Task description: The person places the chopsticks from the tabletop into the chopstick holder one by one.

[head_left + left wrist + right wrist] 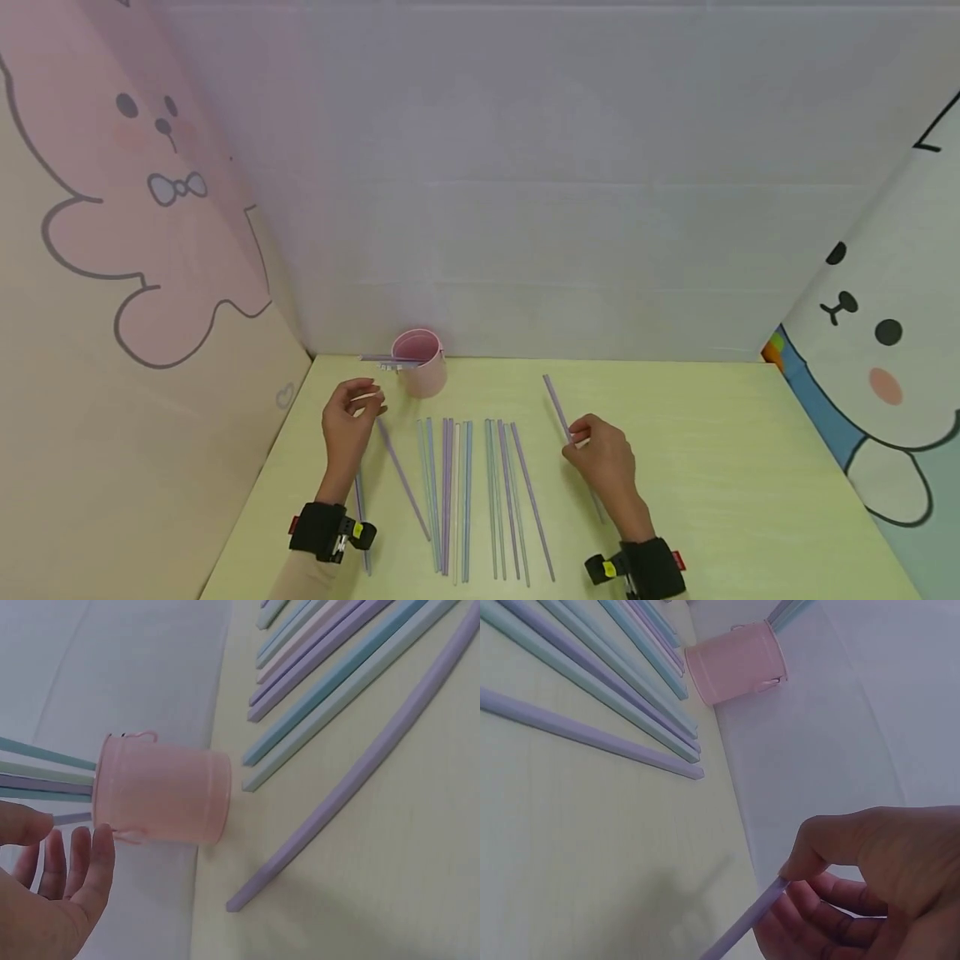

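Note:
In my right hand (602,454) a long thin purple stick (555,398) is pinched between thumb and fingers. That stick (744,922) slants above the table, with a shadow below it. My left hand (352,417) is at the left, near the pink bucket (426,379). In the left wrist view the left hand (56,892) has thumb and fingers apart and holds nothing; sticks (45,780) poking out of the bucket (161,791) pass behind the thumb. A purple stick (405,479) lies slanted on the table beside the left hand.
Several purple, blue and green sticks (447,500) lie roughly side by side in the middle of the pale yellow table (720,467). Another stick (360,500) lies partly under the left wrist. A white cloth (570,208) hangs behind; printed cloths (172,275) hang at the sides.

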A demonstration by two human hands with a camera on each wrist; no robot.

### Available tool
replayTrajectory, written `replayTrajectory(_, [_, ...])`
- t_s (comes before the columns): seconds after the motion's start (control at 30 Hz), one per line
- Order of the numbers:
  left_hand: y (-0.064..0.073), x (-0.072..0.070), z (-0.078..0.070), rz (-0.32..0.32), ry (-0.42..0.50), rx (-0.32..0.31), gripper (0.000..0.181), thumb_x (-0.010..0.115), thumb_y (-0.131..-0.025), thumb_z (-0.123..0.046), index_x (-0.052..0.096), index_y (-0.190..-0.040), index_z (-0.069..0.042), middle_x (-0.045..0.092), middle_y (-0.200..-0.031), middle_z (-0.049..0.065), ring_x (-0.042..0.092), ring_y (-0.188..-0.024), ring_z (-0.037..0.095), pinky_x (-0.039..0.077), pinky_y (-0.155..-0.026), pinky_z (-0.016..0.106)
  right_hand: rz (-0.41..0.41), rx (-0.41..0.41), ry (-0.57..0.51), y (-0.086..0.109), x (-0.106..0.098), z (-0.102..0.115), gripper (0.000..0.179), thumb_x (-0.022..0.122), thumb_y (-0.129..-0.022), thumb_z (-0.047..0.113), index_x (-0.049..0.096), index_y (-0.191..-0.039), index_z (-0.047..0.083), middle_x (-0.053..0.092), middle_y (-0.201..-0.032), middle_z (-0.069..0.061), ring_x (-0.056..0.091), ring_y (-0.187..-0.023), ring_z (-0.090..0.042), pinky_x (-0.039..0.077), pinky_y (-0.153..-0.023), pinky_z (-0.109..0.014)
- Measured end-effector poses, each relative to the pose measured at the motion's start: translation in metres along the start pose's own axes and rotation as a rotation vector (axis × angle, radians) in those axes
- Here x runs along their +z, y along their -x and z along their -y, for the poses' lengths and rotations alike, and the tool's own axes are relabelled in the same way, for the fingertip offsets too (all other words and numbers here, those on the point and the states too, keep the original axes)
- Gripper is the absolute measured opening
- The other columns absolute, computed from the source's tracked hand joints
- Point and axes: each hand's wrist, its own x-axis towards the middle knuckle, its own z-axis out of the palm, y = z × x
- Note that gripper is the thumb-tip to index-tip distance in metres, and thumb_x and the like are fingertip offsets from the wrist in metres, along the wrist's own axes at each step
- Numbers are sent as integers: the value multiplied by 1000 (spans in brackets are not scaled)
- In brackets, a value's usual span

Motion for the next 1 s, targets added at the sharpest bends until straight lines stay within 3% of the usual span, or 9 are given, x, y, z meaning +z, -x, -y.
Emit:
replayTrajectory(0.13, [16,12,7,36,9,-69,20,63,-86,16,60,-106,15,61,-100,38,68,-75,26,62,-69,42,-10,-22,-50,1,0,7,22,74,-75,9,69,-96,8,70,-83,-4,65,-67,-17,50,-49,-28])
replayTrajectory(0.3, [33,36,20,138,19,-91,18,62,-88,14,61,-106,12,62,-99,34,65,-79,45,60,-69,52,-28,-64,-116,4,3,18,21,73,-75,7,69,-95,10,69,-83,-3,63,-68,-16,52,-52,-30])
replayTrajectory(0.5, [45,59,36,219,45,-111,16,67,-88,7,65,-103,3,66,-95,27,66,-78,43,64,-66,42,15,-127,-225,11,8,33,20,72,-77,7,68,-96,12,68,-84,-2,64,-69,-17,54,-54,-32])
replayTrajectory(0.63, [51,72,32,266,82,-124,14,70,-88,0,66,-102,0,66,-93,24,66,-78,43,65,-64,35,37,-159,-249,16,13,38,20,73,-77,7,67,-95,14,67,-83,1,63,-69,-16,55,-54,-29])
replayTrajectory(0.77, [56,82,25,311,98,-106,15,70,-90,-5,65,-103,0,66,-92,22,66,-77,45,65,-65,35,46,-233,-271,19,17,41,21,75,-77,5,67,-95,14,66,-82,3,62,-69,-13,58,-52,-25])
replayTrajectory(1.0, [58,95,-2,407,137,-13,19,65,-91,4,60,-108,12,65,-94,29,64,-77,48,63,-66,46,95,-330,-332,21,21,48,24,74,-78,3,67,-98,13,66,-85,4,63,-71,-12,60,-52,-22])
